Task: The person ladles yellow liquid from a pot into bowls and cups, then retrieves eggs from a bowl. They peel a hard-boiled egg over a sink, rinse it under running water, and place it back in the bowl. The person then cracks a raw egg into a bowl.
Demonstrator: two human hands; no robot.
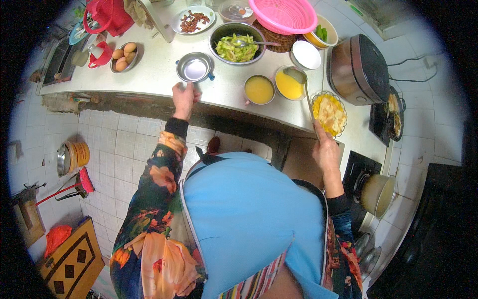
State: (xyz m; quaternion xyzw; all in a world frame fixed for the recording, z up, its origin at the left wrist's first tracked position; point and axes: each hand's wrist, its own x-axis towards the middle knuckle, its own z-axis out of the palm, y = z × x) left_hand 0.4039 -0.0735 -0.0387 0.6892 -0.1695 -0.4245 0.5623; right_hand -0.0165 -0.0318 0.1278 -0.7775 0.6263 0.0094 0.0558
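Note:
My left hand [184, 98] is at the front edge of the counter, its thumb and fingers pinching the near rim of a small steel bowl [194, 68] with blue side handles; the bowl looks empty. In my right hand [326, 149] is the handle of a metal ladle [295, 74]. The ladle's head rests in a bowl of yellow liquid [289, 86]. Just left of that bowl stands a steel cup of yellow liquid [259, 89]. Pieces of fried flatbread or pancake [329, 114] lie on a yellow plate beside my right hand.
Behind are a steel bowl of chopped green vegetables [236, 48], a white bowl [306, 55], a pink colander [283, 15] and a plate of nuts [194, 20]. Eggs [123, 58] sit left. A rice cooker [358, 71] and a pot [377, 196] on a stove stand right.

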